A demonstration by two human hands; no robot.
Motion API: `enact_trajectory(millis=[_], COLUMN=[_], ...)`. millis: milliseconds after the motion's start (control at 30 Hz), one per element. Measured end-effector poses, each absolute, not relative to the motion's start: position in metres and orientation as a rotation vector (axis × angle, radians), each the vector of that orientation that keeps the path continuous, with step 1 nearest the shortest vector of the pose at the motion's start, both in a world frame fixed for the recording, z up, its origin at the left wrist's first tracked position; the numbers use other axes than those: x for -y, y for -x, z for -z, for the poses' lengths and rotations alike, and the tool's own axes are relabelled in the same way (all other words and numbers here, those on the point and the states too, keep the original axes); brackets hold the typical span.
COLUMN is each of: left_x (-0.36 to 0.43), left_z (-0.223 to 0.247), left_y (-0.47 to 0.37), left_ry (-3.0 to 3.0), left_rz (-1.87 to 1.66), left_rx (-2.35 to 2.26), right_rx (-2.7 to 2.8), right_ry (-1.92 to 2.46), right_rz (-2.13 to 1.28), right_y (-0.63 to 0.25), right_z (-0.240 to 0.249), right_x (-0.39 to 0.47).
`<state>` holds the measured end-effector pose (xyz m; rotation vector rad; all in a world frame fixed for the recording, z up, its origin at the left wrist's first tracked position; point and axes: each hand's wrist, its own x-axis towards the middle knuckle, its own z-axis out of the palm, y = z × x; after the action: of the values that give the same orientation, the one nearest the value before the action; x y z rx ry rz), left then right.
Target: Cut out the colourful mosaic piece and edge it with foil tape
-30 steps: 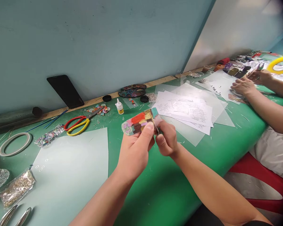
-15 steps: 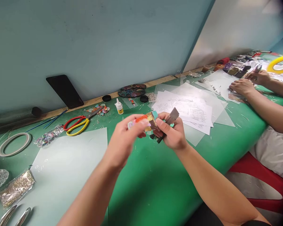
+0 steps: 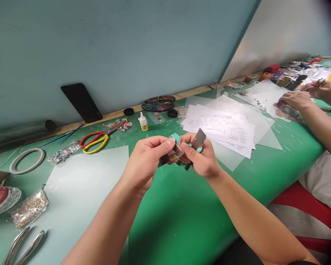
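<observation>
My left hand [image 3: 143, 158] pinches a small flat multicoloured piece [image 3: 177, 150] between thumb and fingers. Turquoise, brown and yellowish patches show on it, and its lower left part is covered by the fingers. My right hand [image 3: 202, 158] meets the piece's right edge with its thumb and fingertips. That same hand is closed around a tool with a flat grey rectangular end [image 3: 200, 135] and black and turquoise parts; its exact kind is hidden by the fingers. Both hands are above the green table [image 3: 160, 217].
Red-and-yellow-handled scissors [image 3: 98, 141], a small white glue bottle [image 3: 143, 122] and printed sheets [image 3: 220, 125] lie beyond my hands. A phone [image 3: 81, 103] leans on the wall. Silver-handled pliers [image 3: 24, 246] lie front left. At the right, another person's hands [image 3: 298, 100] work over small parts.
The multicoloured piece has been turned in my fingers: its red-orange part is out of sight and the turquoise corner points up. My view has swung slightly left.
</observation>
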<state>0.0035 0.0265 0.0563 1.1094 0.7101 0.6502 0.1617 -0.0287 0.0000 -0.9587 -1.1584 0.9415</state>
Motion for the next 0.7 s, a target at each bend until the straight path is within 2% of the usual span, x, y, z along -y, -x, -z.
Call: enact_trajectory(millis=[233,467,700], left_x=[-0.037,-0.040,-0.033], left_z=[-0.061,-0.065,-0.062], left_y=[0.005,0.011,0.005], left_ry=[-1.007,-1.158,-1.264], left_rz=[-0.767,-0.602,-0.527], left_rx=[-0.745,-0.707,-0.658], right_rx=[1.057,1.273,1.312], right_ry=[0.834,1.240,1.052], right_rz=[-0.953,-0.531,-0.727], right_y=[-0.168,-0.177,-0.169], right_z=[-0.004,-0.007,-0.002], right_x=[0.028,0.024,0.028])
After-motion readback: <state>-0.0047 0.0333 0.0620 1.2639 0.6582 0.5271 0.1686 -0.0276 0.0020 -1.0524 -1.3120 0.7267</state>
